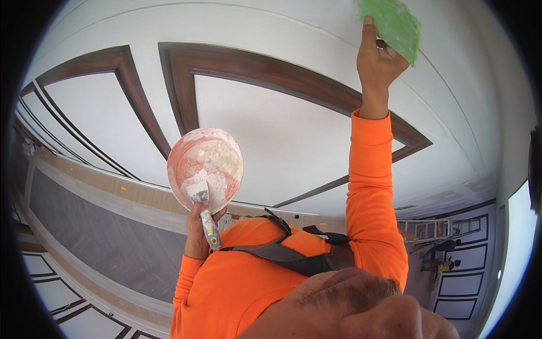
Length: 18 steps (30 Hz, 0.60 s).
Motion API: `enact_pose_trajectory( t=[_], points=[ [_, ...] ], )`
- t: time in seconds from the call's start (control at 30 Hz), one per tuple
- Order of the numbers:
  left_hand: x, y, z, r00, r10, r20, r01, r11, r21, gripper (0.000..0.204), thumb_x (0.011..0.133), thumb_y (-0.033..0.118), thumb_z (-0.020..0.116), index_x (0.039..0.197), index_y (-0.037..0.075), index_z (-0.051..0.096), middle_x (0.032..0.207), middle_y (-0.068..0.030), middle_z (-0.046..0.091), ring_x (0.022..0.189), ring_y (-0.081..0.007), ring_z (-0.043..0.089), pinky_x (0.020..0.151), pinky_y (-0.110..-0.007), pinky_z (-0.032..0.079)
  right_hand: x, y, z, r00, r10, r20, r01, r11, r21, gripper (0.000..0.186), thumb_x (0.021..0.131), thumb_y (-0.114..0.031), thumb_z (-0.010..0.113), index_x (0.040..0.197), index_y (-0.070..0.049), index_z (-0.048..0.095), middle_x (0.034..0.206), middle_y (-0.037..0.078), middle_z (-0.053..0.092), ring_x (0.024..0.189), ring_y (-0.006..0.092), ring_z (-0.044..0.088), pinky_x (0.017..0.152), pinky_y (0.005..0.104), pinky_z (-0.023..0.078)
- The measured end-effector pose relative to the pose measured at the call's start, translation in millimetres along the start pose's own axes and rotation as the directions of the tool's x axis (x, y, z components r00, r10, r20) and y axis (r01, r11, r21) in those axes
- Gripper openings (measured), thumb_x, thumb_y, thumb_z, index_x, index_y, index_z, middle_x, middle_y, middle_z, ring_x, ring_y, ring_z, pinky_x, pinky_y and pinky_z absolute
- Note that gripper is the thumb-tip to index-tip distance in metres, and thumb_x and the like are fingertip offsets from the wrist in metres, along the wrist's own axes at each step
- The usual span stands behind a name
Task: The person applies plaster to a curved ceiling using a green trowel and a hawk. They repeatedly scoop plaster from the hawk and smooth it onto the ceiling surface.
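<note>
A white wall fills most of the view, and a floor with a dark grey strip runs off to the left. Dark brown wooden frames are set on the wall. At the right, farther off, stands a ladder, with people near it, too small to make out well. The person wears an orange shirt crossed by dark straps.

In front of the chest, at the left side, is a round bowl, its mouth facing the camera. Its reddish inside is smeared with white, and a lumpy heap of off-white putty lies toward the right and upper part. Up at the top right is a green spreader, flecked with white, close to the wall; I cannot tell if they touch. A putty knife rests with its coated blade in the bowl and its handle over the rim.

The right hand grips the spreader, thumb on its face, fingers bent and partly hidden. The left hand is closed around the knife handle and supports the bowl at its lower rim.
</note>
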<state>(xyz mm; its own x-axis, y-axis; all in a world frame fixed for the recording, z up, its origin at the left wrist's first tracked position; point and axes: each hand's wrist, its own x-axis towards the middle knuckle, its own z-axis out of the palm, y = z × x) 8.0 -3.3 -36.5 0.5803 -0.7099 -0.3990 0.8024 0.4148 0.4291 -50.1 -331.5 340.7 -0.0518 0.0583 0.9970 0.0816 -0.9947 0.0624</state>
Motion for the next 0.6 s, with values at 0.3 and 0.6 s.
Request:
enact_pose_trajectory(
  t=[0.3, 0.6],
  points=[
    [3.5, -2.7, -3.2, 1.000, -0.008, 0.011, 0.008, 1.000, -0.001, 0.059, 0.083, 0.015, 0.067, 0.135, -0.004, 0.046, 0.119, -0.0160, 0.062, 0.103, -0.0295, 0.069, 0.086, -0.042, 0.064, -1.7, 4.9, -0.3, 0.999, -0.032, 0.028, 0.032, 0.999, 0.008, 0.017, 0.087, -0.002, 0.075, 0.103, 0.003, 0.071, 0.095, 0.007, 0.075, 0.077, 0.0103, 0.068, 0.057, 0.0201, 0.049],
    [2.2, 0.2, -4.1, 0.998, -0.065, 0.004, 0.065, 0.998, 0.004, 0.059, 0.083, 0.015, 0.067, 0.135, -0.003, 0.046, 0.119, -0.0155, 0.063, 0.103, -0.0288, 0.070, 0.085, -0.042, 0.064, -2.3, 1.0, 0.6, 1.000, -0.021, -0.010, 0.021, 1.000, -0.013, 0.017, 0.086, -0.001, 0.074, 0.102, 0.004, 0.071, 0.093, 0.007, 0.075, 0.073, 0.0096, 0.067, 0.057, 0.0207, 0.049]
  ],
)
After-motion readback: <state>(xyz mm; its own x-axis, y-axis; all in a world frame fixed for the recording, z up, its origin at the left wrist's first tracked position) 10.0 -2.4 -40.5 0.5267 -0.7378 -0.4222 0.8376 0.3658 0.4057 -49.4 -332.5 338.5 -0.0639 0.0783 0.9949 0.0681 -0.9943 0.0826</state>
